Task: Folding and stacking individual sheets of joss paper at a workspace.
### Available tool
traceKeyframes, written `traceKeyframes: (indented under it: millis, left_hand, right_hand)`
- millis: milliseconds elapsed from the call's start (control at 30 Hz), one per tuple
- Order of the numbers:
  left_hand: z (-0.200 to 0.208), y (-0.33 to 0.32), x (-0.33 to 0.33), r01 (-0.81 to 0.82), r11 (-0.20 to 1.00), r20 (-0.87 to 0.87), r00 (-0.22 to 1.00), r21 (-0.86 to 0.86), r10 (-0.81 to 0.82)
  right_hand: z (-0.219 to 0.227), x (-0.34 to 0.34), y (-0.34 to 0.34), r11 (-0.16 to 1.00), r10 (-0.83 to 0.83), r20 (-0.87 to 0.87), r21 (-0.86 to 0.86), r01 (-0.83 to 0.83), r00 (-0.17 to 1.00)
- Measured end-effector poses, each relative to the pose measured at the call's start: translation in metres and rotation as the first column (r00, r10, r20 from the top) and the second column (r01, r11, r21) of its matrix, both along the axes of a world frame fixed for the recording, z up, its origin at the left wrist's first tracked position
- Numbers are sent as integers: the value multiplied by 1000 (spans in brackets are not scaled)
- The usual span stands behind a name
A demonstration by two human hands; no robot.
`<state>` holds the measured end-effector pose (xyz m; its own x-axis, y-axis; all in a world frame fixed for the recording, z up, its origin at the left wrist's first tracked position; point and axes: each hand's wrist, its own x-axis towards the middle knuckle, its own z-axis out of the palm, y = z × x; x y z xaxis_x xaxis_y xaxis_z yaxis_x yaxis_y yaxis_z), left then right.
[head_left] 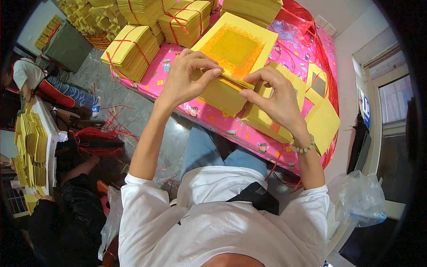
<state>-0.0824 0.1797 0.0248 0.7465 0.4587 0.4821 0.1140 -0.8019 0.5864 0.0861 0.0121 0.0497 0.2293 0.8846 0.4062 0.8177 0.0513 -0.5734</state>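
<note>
In front of me stands a tall stack of yellow paper sheets (270, 38). Its top carries an orange speckled border around a plain yellow square. My left hand (189, 73) pinches the near edge of the upper sheets, thumb toward me and fingers curled over. At the near right corner of the same edge, my right hand (276, 95) is closed with thumb and fingers on the sheets; a beaded bracelet is on that wrist. Just right of the stack, partly under my right hand, lies another yellow paper bundle (262, 116) with an orange-red strip on its side.
Yellow bundles (129, 51) tied with red ribbon stand at the table's far left. Loose yellow paper pieces (322, 118) lie right on the pink patterned table cover (209, 116). Red ribbon (318, 53) trails down the right side. At left, people work by a white table (51, 147).
</note>
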Motion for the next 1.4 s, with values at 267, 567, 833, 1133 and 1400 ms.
traceKeyframes:
  millis: [267, 567, 833, 1133, 1400]
  left_hand:
    - [0, 5, -5, 121, 987, 1, 993, 106, -122]
    - [0, 6, -2, 107, 994, 1, 994, -35, -107]
    - [1, 5, 0, 48, 996, -4, 999, -73, -49]
    - [2, 5, 1, 28, 996, -29, 999, -86, -31]
    - [4, 4, 0, 12, 996, -70, 997, -92, -18]
  right_hand:
    - [3, 4, 2, 997, -34, -39, -66, 32, 999]
    - [4, 5, 2, 996, -34, -65, -88, 28, 997]
    - [6, 6, 2, 997, -8, -79, -80, 2, 997]
    - [6, 8, -2, 999, 30, 59, -29, -28, 998]
    - [3, 11, -7, 995, 97, 219, 9, -101, 971]
